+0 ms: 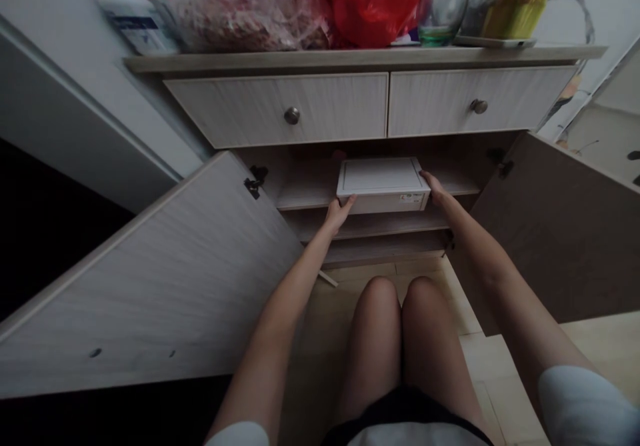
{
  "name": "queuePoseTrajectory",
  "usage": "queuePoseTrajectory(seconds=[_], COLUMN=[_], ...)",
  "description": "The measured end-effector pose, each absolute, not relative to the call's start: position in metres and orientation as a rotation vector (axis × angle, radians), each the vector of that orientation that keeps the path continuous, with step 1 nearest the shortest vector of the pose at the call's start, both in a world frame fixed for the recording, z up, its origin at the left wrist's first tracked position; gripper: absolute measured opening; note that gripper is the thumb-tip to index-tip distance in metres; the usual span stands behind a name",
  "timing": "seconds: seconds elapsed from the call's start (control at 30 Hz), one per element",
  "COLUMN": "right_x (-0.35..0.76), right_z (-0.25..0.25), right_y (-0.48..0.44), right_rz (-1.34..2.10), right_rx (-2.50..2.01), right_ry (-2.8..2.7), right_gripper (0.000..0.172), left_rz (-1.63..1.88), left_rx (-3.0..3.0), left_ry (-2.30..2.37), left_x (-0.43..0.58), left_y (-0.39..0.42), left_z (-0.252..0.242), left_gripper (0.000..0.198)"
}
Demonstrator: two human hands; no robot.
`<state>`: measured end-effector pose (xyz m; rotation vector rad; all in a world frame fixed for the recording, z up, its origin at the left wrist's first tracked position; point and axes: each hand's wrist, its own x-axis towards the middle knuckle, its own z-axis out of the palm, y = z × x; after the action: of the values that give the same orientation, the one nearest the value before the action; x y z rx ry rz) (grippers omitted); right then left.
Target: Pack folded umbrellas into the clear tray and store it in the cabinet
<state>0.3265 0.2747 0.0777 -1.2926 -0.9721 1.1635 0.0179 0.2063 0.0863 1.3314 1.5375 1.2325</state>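
Note:
A white shoebox-like box (383,176) with a small label on its front sits at the opening of the cabinet, level with the upper shelf (307,186). My left hand (340,214) grips its front left corner, the thumb on the front face. At its right side my right hand (433,187) is closed on the edge. The box's underside and the fingers beneath it are hidden, so I cannot tell how much of it rests on the shelf.
Both cabinet doors, left (190,266) and right (560,233), stand swung outward beside my arms. Two closed drawers (280,109) lie above. Plastic bags (250,13), a white bottle (133,16) and a glass (443,9) crowd the cabinet top (350,58).

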Motion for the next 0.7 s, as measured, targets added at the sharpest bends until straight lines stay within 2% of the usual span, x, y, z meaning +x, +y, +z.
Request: queuePoseTrajectory(seconds=[0.13, 0.2, 0.33, 0.4, 0.47, 0.53, 0.7], right_x=[0.327, 0.329, 0.328, 0.320, 0.310, 0.301, 0.299], right_z=[0.084, 0.087, 0.086, 0.080, 0.073, 0.068, 0.068], right_y=[0.287, 0.288, 0.260, 0.235, 0.213, 0.200, 0.206], right_rz=[1.177, 1.039, 0.205, -0.194, -0.437, -0.555, -0.588], right_rx=[-1.394, -1.439, -1.443, -1.318, -1.219, -1.220, -1.339], right_ry=[-0.967, -1.045, -1.222, -1.474, -1.781, -1.953, -1.965], right_gripper=[0.045, 0.050, 0.058, 0.050, 0.037, 0.030, 0.029], left_rz=[1.168, 1.154, 1.459, 1.478, 1.380, 1.351, 1.475], left_rx=[1.383, 1.452, 2.019, 2.430, 2.688, 2.755, 2.701], left_ry=[1.624, 1.675, 1.729, 1.591, 1.446, 1.421, 1.514], left_x=[0.018, 0.016, 0.010, 0.008, 0.010, 0.014, 0.022], left_y=[0.220, 0.224, 0.221, 0.216, 0.212, 0.213, 0.227], left_z=[0.078, 0.073, 0.064, 0.060, 0.058, 0.057, 0.057], left_gripper=[0.050, 0.061, 0.077, 0.066, 0.046, 0.037, 0.033])
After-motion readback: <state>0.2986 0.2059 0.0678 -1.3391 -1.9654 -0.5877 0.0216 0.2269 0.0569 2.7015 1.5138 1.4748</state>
